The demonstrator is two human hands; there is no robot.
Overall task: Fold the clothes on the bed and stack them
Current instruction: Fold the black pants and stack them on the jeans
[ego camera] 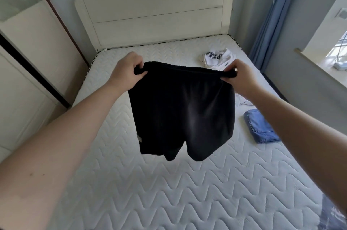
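We count three garments in plain sight, plus a scrap of white cloth point(242, 101) half hidden behind our right forearm. The one we are working on is a pair of black shorts point(183, 113), held up in the air above the middle of the bed point(216, 182). Our left hand point(127, 69) grips the left end of the waistband, fingers curled round it, and our right hand point(237, 76) pinches the right end, so our two hands are well apart with the waistband stretched between them. The waistband runs left to right; the shorts hang straight down from it, their two legs pointing toward the mattress without touching it.

On the right side of the bed lies a folded pair of blue jeans point(260, 126), its long axis running near to far. Farther away, near the headboard point(155, 11), sits a crumpled white top point(217, 58) with dark lettering.
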